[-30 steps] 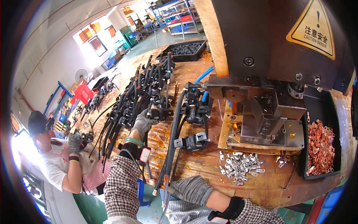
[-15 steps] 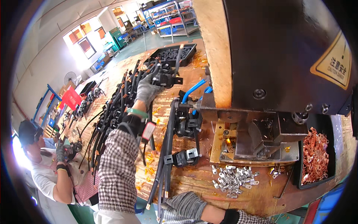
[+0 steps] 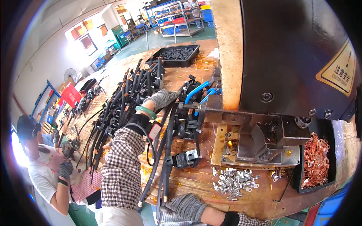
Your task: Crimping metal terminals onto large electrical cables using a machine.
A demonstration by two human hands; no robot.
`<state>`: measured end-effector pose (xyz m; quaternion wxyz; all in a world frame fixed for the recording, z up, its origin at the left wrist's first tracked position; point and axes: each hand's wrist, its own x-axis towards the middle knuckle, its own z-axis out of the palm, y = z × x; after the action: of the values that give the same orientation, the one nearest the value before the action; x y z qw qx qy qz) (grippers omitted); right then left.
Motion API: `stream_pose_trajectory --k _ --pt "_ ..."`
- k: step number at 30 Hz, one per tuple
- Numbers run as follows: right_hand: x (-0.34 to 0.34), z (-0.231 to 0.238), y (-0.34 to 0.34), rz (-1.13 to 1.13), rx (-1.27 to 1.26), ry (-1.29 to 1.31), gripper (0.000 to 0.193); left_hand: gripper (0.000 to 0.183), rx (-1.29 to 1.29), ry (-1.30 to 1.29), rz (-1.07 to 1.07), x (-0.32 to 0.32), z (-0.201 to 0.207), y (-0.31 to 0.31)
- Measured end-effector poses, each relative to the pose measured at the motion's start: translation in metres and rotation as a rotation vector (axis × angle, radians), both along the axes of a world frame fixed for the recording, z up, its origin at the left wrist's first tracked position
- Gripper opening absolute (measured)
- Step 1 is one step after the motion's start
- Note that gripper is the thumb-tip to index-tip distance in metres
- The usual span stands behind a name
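Observation:
My left hand (image 3: 163, 98), in a grey knit glove, is at the upper end of a small stack of black cables (image 3: 166, 135) left of the press. Its fingers are closed on a black cable assembly (image 3: 191, 83) lying against that stack; the fingertips are partly hidden. Black clip-like fittings (image 3: 184, 159) are attached along the cables. At the table's front edge, my right hand (image 3: 186, 207), also gloved, has curled fingers and its thumb beside the cables' lower ends. Whatever it grips is hidden.
A dark press (image 3: 271, 139) stands at right, with silver cable lugs (image 3: 235, 182) before it. A black bin (image 3: 332, 177) holds copper lugs. More cable assemblies (image 3: 120, 101) lie at left, below a tray of black parts (image 3: 196, 52). A co-worker (image 3: 49, 169) handles parts at far left.
My left hand has come down and slightly right, bringing the cable assembly from above the large pile to the stack by the press. My right hand has barely moved.

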<state>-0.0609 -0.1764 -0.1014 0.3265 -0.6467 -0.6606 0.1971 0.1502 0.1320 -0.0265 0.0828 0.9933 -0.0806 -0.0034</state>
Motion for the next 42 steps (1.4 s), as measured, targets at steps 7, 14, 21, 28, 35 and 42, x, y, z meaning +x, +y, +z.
stream_pose_trajectory --k 7,14,21,28,35,42 --pt "-0.010 0.012 0.004 0.037 0.016 -0.081 0.037 0.072 -0.530 -0.065 0.432 -0.024 -0.064 0.000" --pt "-0.009 0.014 -0.006 0.199 0.128 0.120 0.045 0.040 -0.859 0.089 0.545 -0.091 0.015 -0.104" --pt "-0.009 0.028 -0.017 0.466 -0.282 0.816 0.028 0.052 -0.739 0.591 0.175 -0.169 0.012 -0.029" --pt "-0.009 0.015 -0.009 0.612 -0.446 0.814 0.033 0.041 0.062 0.040 0.789 -0.240 0.013 0.042" --pt "-0.005 0.019 -0.009 0.539 -0.508 0.650 0.037 0.058 0.202 0.141 1.116 -0.259 -0.019 0.032" --pt "-0.005 0.015 -0.008 0.546 -0.476 0.558 0.035 0.053 0.133 0.123 1.124 -0.250 -0.015 0.017"
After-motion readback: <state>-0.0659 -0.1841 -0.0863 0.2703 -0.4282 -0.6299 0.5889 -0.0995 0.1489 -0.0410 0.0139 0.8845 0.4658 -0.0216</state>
